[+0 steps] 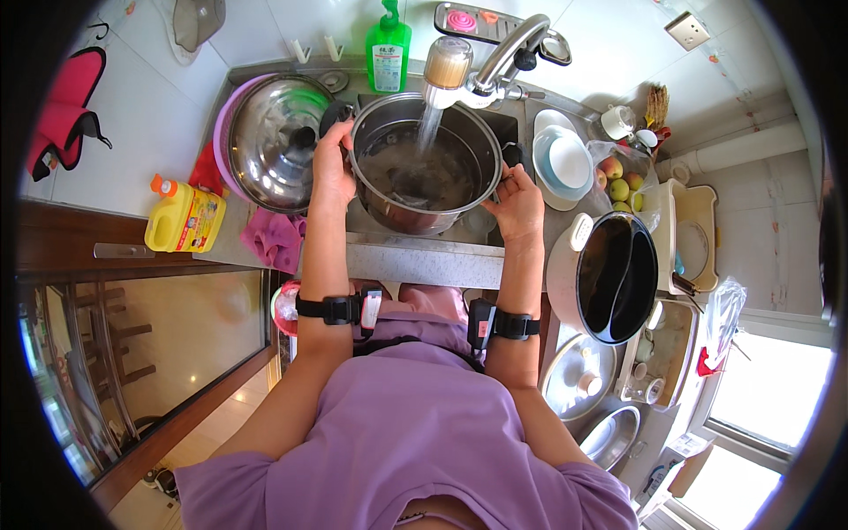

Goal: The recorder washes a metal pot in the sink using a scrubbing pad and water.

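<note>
A stainless steel pot (424,222) is held over the sink (513,132), with water in it. From the faucet (523,46), through a filter head (447,73), a stream of water runs into the pot. My left hand (333,162) grips the pot by its black handle on the left side. At the opposite side my right hand (517,199) has its fingers at the other handle, which is partly hidden. A steel lid (271,132) with a black knob rests in a pink basin (225,142) left of the pot.
Behind the pot stands a green pump bottle (389,56). A yellow detergent bottle (185,217) and a pink cloth (271,238) lie to the left. On the right are stacked bowls (563,159), bagged fruit (617,179) and a divided pot (563,278). The counter edge (424,262) runs before me.
</note>
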The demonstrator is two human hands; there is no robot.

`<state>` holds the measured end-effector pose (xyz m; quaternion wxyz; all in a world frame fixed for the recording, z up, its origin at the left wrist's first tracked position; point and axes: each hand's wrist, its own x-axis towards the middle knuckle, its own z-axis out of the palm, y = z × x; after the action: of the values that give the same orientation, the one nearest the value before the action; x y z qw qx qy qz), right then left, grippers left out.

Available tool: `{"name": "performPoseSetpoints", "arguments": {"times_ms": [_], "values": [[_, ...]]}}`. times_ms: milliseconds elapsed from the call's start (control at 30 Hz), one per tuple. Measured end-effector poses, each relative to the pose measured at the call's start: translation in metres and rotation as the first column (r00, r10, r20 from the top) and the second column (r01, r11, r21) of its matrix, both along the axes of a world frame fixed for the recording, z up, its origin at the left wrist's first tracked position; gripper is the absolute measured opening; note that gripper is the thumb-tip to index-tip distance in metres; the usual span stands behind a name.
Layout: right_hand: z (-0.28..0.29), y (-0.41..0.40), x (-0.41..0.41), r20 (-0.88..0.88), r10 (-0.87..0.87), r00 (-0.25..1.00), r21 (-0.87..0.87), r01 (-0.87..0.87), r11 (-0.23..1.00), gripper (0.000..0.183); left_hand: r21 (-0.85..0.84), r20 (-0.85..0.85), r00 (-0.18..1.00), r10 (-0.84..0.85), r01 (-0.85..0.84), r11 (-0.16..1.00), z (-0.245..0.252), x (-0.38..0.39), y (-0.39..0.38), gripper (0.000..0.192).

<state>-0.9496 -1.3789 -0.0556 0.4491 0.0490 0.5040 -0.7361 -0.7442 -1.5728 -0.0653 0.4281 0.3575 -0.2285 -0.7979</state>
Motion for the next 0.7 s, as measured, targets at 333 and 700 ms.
{"name": "performPoseSetpoints", "arguments": {"times_ms": [333, 700], "values": [[-0.007, 0.005, 0.0, -0.01, 0.021, 1.0, 0.025, -0.02, 0.999, 0.022, -0.039, -0.013, 1.0, -0.009, 0.009, 0.999, -0.013, 0.011, 0.009, 0.011], [-0.006, 0.002, 0.001, 0.005, -0.05, 0.999, 0.038, 0.05, 0.998, 0.018, -0.025, -0.025, 0.999, 0.029, -0.03, 0.999, -0.019, 0.009, 0.008, 0.031]]}}
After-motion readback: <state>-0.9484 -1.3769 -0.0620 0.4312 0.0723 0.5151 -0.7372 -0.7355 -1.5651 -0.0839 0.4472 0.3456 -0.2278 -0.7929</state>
